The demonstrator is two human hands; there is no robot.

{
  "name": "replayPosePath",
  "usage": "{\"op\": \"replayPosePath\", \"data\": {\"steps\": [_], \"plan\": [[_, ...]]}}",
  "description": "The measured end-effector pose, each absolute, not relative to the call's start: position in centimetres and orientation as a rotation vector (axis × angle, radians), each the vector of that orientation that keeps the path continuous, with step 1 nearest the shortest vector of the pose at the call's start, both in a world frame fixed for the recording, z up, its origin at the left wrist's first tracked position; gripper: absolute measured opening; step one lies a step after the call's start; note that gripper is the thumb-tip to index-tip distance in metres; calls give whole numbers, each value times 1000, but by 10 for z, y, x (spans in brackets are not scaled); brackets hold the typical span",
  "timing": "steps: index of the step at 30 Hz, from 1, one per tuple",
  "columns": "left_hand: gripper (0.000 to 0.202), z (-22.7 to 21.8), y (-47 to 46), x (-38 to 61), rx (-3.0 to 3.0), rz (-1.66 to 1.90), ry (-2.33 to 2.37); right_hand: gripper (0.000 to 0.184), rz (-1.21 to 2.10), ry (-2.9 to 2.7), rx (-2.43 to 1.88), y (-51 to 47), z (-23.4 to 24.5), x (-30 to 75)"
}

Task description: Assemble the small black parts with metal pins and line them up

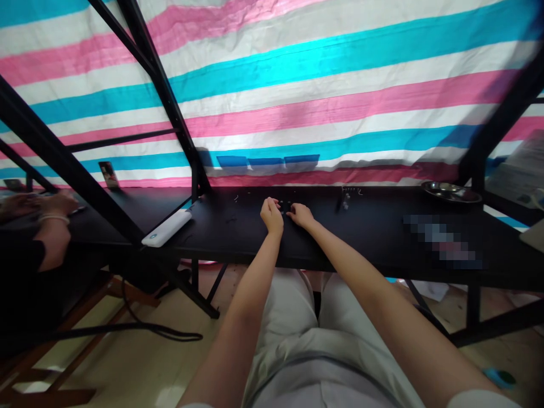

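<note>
Single head-worn view, above wearer's lap (291,300); faces forward, down across black table (238,235); lap nearest, hands (272,215) mid-range, striped sheet (297,71) farthest.

Lot of two, small and dark

Item one: small black piece (289,206), showing at the fingertips of the right hand (301,215). Item two: small dark piece (281,208), showing pale specks beside the left hand (272,215). Both are sitting close together, exact shapes being too small to tell.
</note>
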State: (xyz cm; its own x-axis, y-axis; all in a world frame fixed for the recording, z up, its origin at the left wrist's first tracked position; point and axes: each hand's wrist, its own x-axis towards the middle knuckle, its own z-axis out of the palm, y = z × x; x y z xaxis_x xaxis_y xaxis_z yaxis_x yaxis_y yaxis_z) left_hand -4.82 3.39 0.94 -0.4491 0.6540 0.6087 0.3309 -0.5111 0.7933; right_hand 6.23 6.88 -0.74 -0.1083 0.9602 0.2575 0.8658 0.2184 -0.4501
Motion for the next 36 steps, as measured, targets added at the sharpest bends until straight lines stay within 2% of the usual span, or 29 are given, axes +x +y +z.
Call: {"op": "replayPosePath", "data": {"steps": [6,10,16,25,31,36], "plan": [[39,8,34,-49,1544,2043,1444,17,246,-2036,-1710,64,-3,63],[39,7,32,-48,1731,2032,1443,23,104,-2143,-1632,52,-1,78],[39,7,26,-43,2145,1895,1357,17,-62,-2317,-1425,32,-3,128],[38,7,23,-38,2291,1802,1316,13,-121,-2074,-1792,26,-13,220],[36,9,16,-30,2521,1656,1211,26,104,-1606,-2095,42,-17,243],[37,9,14,-28,2589,1587,1214,30,87,-1501,-2150,50,-18,235]]}}
